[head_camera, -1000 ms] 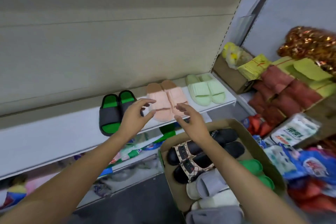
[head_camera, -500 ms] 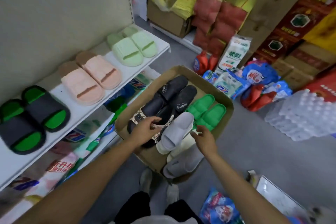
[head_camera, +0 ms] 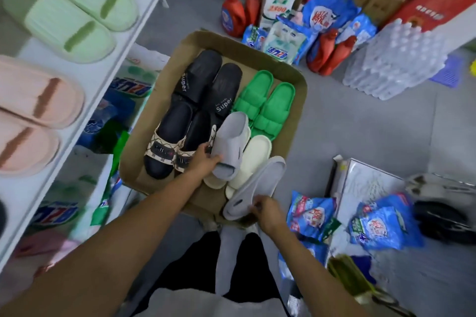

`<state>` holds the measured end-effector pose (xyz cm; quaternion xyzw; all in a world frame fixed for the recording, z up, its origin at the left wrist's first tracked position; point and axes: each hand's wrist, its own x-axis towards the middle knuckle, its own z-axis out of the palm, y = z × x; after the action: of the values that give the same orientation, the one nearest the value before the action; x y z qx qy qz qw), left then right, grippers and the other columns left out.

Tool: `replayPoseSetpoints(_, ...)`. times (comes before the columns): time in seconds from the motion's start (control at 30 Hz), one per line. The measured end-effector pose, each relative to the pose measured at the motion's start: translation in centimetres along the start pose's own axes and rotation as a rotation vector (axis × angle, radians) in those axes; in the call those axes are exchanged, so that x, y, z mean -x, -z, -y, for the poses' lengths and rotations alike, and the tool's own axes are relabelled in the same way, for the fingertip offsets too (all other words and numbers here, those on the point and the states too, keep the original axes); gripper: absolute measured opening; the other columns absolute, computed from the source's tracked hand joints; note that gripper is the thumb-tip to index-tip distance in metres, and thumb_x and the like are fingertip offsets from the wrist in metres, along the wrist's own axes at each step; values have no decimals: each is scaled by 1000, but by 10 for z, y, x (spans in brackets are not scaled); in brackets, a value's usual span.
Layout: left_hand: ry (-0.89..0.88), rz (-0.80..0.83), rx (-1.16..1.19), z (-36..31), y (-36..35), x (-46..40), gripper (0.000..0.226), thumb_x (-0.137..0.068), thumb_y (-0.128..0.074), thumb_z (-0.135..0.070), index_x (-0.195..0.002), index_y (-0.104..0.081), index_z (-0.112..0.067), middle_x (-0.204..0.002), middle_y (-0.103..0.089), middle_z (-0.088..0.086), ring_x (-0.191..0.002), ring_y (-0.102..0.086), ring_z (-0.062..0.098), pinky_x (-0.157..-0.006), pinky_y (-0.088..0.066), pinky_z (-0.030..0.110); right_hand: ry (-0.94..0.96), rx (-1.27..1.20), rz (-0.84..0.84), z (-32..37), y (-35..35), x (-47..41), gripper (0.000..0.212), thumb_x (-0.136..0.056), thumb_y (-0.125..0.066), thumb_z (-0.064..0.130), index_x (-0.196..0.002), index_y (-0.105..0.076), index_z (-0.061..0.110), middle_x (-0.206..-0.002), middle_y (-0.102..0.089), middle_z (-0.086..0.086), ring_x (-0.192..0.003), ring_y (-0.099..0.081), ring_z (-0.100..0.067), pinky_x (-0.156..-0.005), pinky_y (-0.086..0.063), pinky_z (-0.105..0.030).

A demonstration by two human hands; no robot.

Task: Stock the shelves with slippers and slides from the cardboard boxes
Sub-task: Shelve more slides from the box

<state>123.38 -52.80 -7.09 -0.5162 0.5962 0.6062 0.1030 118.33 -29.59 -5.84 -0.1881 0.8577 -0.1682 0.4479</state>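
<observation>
As hands grip, left hand point(head_camera: 204, 162) on grey slide point(head_camera: 230, 147), right hand point(head_camera: 268, 210) on another point(head_camera: 253, 189)

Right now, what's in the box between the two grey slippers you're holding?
In the head view, the cream slippers lie between the left hand's grey slipper and the right hand's grey slipper.

One camera sits on my head, looking steeply down past my arms. My left hand point(head_camera: 204, 161) and right hand point(head_camera: 268, 211) are close below it; the box point(head_camera: 296, 121) lies just beyond them, the shelf point(head_camera: 108, 77) left of my left hand.
</observation>
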Motion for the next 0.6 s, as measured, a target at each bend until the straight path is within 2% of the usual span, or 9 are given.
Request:
replayPoseSetpoints(0.13,19,-14,140,-5,0,1,68,-90,-73,-19,-149,-40,-13,-143,-51,13,-123,-56,33,-99,-49,41,90,-103,-227,5,3,-2,25,-93,-59,10,-76,-43,19,-67,-49,4,-67,-49,-23,-62,-31,-32)
replayPoseSetpoints(0.23,-43,-8,235,-4,13,6,59,-94,-67,-8,-147,-42,-10,-140,-55,17,-124,-56,33,-95,-47,35,170,-113,-329,20,15,-8,23,-96,-50,13,-79,-38,22,-72,-50,-2,-70,-48,-25,-60,-27,-32)
replayPoseSetpoints(0.3,-71,-36,254,1,25,11,57,-95,-63,-3,-147,-42,-11,-141,-54,16,-126,-54,32,-96,-46,34,237,-49,-333,27,20,-19,21,-96,-49,15,-79,-40,25,-77,-51,-3,-75,-49,-26,-65,-30,-30)
replayPoseSetpoints(0.37,-73,-54,240,13,38,16,60,-95,-61,0,-149,-40,-13,-145,-49,12,-130,-49,29,-100,-41,33,273,23,-328,33,18,-30,15,-96,-52,14,-82,-54,19,-84,-54,-9,-85,-52,-31,-71,-36,-33)
replayPoseSetpoints(0.43,-64,-36,198,29,46,20,61,-94,-60,4,-149,-40,-12,-145,-48,9,-132,-46,26,-102,-39,32,267,52,-406,34,8,-42,14,-94,-55,18,-98,-66,11,-101,-57,-15,-100,-51,-35,-85,-46,-40)
replayPoseSetpoints(0.5,-44,-29,157,44,46,24,58,-93,-61,3,-146,-43,-13,-137,-50,4,-130,-47,25,-102,-39,32,181,19,-438,31,-1,-53,35,-93,-60,29,-124,-60,12,-128,-49,-20,-119,-44,-34,-101,-43,-45)
replayPoseSetpoints(0.53,-40,-35,150,49,44,26,57,-93,-62,1,-146,-44,-14,-135,-50,1,-130,-48,24,-101,-40,32,113,-33,-435,31,-2,-56,49,-90,-65,35,-132,-53,12,-135,-44,-21,-123,-42,-34,-104,-41,-44)
replayPoseSetpoints(0.6,-29,-29,171,55,37,29,57,-95,-61,0,-147,-41,-14,-132,-48,-2,-124,-47,18,-97,-39,30,-41,-226,-390,31,-2,-59,75,-81,-73,50,-136,-47,6,-136,-48,-20,-124,-47,-35,-104,-41,-42)
